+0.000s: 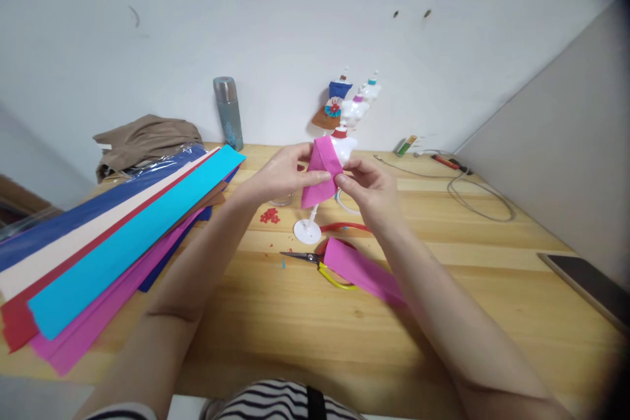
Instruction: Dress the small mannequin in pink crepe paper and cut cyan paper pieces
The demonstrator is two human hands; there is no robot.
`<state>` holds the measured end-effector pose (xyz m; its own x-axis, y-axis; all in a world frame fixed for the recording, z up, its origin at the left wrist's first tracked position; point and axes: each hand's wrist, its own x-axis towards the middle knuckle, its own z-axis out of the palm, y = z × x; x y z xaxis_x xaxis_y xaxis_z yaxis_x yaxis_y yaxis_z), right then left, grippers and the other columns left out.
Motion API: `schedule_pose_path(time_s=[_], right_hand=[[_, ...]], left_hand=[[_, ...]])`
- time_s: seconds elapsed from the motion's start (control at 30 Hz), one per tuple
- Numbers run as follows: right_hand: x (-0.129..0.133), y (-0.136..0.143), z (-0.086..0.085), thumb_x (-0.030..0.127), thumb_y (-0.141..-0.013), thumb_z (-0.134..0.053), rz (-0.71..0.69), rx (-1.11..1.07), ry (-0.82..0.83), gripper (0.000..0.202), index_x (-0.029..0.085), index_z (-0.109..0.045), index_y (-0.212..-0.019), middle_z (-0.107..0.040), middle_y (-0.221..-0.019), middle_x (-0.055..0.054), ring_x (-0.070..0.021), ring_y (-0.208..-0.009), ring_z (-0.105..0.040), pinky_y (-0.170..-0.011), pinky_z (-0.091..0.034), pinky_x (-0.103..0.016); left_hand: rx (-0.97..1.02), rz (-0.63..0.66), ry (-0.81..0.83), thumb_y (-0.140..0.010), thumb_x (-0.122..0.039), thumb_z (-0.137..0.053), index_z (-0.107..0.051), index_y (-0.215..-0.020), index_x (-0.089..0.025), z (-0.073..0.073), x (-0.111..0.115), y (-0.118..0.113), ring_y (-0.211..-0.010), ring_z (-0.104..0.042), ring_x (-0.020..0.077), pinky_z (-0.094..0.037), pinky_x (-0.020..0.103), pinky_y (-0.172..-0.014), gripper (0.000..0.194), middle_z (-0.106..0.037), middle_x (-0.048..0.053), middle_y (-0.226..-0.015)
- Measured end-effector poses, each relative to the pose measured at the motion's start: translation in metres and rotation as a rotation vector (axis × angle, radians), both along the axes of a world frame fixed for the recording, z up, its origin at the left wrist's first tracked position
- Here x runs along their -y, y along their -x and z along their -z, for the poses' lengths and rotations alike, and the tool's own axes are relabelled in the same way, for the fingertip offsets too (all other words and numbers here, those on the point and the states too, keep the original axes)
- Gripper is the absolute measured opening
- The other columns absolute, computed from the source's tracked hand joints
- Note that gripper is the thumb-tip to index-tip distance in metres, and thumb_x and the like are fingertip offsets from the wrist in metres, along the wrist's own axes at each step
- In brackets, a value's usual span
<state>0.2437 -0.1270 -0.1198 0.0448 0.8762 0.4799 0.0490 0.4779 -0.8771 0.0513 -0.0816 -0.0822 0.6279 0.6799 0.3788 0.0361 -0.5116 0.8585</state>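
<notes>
A small white dress-form mannequin with a red neck band stands on a round white base. Pink crepe paper is wrapped slantwise over its front. My left hand is closed on the paper from the left, its thumb pressed flat on the front. From the other side, my right hand pinches the paper's right edge between thumb and fingers. Below my right hand lies another pink strip, partly covering scissors with yellow and red handles. Small red pieces lie left of the base.
Long folded paper strips in several colours lie at the left, before a brown cloth. A thermos stands at the back. More small mannequins stand behind, some dressed. A cable and a dark flat device lie right.
</notes>
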Motion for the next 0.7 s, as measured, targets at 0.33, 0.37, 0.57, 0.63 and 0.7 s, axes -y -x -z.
schedule_pose_path(time_s=[0.33,0.37,0.57,0.63,0.7], right_hand=[[-0.003,0.001,0.002,0.04,-0.071,-0.085,-0.039,-0.039,0.0,0.027,0.025,-0.067,-0.083,-0.07,-0.088,-0.001,-0.0193,-0.081,-0.067,-0.078,-0.06,-0.039],[-0.004,0.001,0.002,0.041,-0.07,-0.086,-0.034,-0.037,0.001,0.028,0.025,-0.066,-0.083,-0.069,-0.087,-0.001,-0.0193,-0.081,-0.067,-0.077,-0.06,-0.039],[-0.004,-0.001,0.004,0.039,-0.07,-0.087,-0.032,-0.021,0.02,0.028,0.027,-0.065,-0.082,-0.068,-0.085,0.0,-0.0187,-0.079,-0.067,-0.077,-0.06,-0.038],[-0.004,-0.001,0.004,0.039,-0.069,-0.087,-0.037,-0.03,0.035,0.028,0.027,-0.065,-0.082,-0.069,-0.083,0.0,-0.0184,-0.077,-0.067,-0.075,-0.06,-0.037],[-0.004,-0.001,0.004,0.039,-0.069,-0.087,-0.034,-0.033,0.043,0.029,0.027,-0.065,-0.082,-0.069,-0.083,0.0,-0.0185,-0.076,-0.066,-0.074,-0.06,-0.038]], left_hand=[[-0.045,-0.063,0.042,-0.081,-0.035,-0.076,-0.07,-0.102,-0.011,-0.005,0.007,-0.003,-0.088,-0.068,0.0179,-0.054,0.027,-0.078,0.032,-0.074,0.008,-0.098],[-0.052,-0.061,0.055,-0.081,-0.034,-0.076,-0.07,-0.098,-0.011,-0.006,0.007,-0.002,-0.085,-0.068,0.0169,-0.054,0.026,-0.076,0.029,-0.074,0.007,-0.095],[-0.081,-0.033,0.117,-0.081,-0.034,-0.075,-0.069,-0.086,-0.011,-0.008,0.007,0.0,-0.073,-0.063,0.0136,-0.051,0.025,-0.068,0.024,-0.069,0.004,-0.081],[-0.095,-0.009,0.101,-0.082,-0.033,-0.073,-0.069,-0.087,-0.012,-0.008,0.006,0.004,-0.076,-0.064,0.0139,-0.051,0.025,-0.07,0.022,-0.07,0.004,-0.084],[-0.118,0.027,0.072,-0.082,-0.032,-0.072,-0.07,-0.088,-0.012,-0.011,0.004,0.009,-0.079,-0.064,0.0143,-0.052,0.025,-0.073,0.022,-0.07,0.004,-0.087]])
